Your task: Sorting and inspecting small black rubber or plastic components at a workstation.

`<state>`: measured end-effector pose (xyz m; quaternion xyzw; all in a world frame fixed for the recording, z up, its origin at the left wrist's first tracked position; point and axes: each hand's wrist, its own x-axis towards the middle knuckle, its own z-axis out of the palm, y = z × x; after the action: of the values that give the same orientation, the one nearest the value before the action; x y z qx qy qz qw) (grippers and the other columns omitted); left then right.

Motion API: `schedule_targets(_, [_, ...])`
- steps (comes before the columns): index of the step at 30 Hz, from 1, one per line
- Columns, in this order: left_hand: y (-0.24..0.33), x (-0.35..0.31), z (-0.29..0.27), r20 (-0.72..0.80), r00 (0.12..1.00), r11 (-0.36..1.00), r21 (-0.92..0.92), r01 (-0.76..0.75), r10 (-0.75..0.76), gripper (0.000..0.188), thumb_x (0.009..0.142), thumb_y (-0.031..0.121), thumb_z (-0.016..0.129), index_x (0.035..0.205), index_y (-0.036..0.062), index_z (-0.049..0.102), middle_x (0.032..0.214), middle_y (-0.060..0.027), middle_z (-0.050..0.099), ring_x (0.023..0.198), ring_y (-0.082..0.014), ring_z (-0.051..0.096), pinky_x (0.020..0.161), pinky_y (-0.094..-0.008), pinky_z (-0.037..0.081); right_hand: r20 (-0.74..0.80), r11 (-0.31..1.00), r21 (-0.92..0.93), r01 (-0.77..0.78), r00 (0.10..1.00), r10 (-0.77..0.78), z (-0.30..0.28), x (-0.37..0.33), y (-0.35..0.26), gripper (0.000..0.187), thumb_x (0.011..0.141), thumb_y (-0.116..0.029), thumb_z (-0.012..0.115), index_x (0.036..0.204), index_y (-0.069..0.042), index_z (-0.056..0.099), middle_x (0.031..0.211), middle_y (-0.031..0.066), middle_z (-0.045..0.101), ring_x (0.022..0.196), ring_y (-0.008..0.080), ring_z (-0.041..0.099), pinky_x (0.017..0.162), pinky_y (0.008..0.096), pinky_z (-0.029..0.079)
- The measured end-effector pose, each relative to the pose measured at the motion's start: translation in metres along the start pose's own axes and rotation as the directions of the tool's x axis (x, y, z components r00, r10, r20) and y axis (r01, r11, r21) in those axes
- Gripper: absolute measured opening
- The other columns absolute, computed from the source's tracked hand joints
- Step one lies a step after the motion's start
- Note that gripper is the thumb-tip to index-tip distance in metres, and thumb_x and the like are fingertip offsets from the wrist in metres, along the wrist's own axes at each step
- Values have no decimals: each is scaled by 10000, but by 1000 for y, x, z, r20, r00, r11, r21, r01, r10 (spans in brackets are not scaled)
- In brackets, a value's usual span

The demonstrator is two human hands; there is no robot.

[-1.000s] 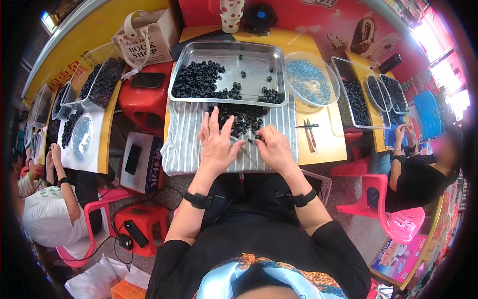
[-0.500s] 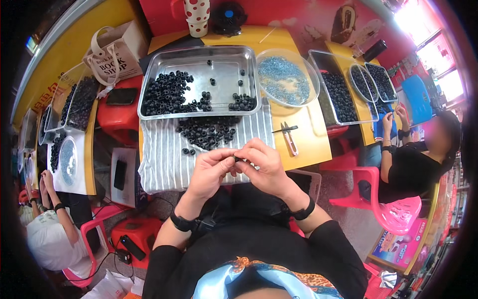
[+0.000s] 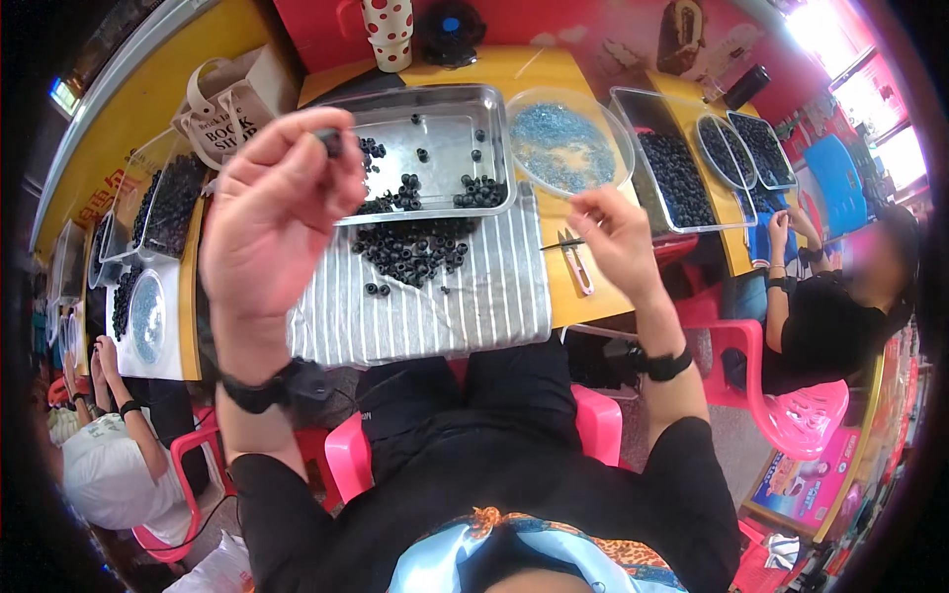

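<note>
My left hand (image 3: 277, 198) is raised at the left, in front of the metal tray (image 3: 502, 148). Its fingertips pinch a small black ring-shaped part (image 3: 329, 141). Over on the right, my right hand (image 3: 621, 232) hovers by the near rim of a round clear tub (image 3: 524, 180) of tiny clear-blue pieces. Its fingers are curled into a pinch; whatever may be between them is too small to name. Thread snips (image 3: 578, 269) with white handles lie beside that hand. More black parts (image 3: 410, 252) are heaped on the striped grey cloth (image 3: 425, 321), others in the tray.
A dotted tumbler (image 3: 388, 38) and a black fan (image 3: 450, 32) stand at the back. To the right, a clear bin (image 3: 682, 183) holds black parts, and a co-worker (image 3: 835, 326) sits on a pink chair. Another person (image 3: 119, 450) works at the left.
My hands were together above the cloth's front edge. They have parted: the left rose up and left with the black part, the right went right toward the round tub.
</note>
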<state>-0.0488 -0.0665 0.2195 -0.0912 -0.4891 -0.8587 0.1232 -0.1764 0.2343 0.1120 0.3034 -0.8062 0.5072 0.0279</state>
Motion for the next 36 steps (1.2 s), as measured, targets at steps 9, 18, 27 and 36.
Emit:
schedule_targets(9, [133, -23, -17, -81, 997, 941, 338, 13, 15, 391, 989, 144, 492, 1294, -98, 455, 1022, -112, 540, 807, -131, 498, 710, -208, 461, 103, 954, -291, -73, 989, 107, -13, 51, 52, 215, 834, -149, 655, 983, 6, 653, 915, 162, 616, 787, 267, 631, 722, 359, 500])
schedule_targets(18, [36, -76, -64, -242, 951, 798, 525, 295, -192, 195, 751, -55, 571, 920, -18, 662, 856, -81, 646, 719, -124, 640, 611, -209, 509, 225, 789, -601, 128, 974, 13, 11, 58, 105, 375, 897, -405, 560, 1100, -107, 663, 1090, 182, 603, 1061, 401, 532, 925, 497, 422])
schedule_targets(27, [-145, -112, -50, -122, 925, 911, -258, 321, -360, 198, 860, -9, 619, 1054, -32, 653, 904, -106, 672, 771, -163, 658, 692, -258, 511, 315, 733, -618, 284, 944, -100, 23, 54, 92, 271, 896, -353, 579, 920, -87, 621, 904, 142, 571, 922, 360, 572, 758, 453, 472])
schedule_targets(36, [-188, -111, -50, 12, 884, 809, -396, 434, -468, 215, 878, 58, 641, 1073, -32, 637, 933, -108, 660, 806, -182, 647, 735, -278, 516, 356, 775, -573, 267, 933, -59, 29, 70, 89, 339, 910, -389, 560, 858, -56, 591, 830, 160, 628, 812, 367, 608, 690, 447, 471])
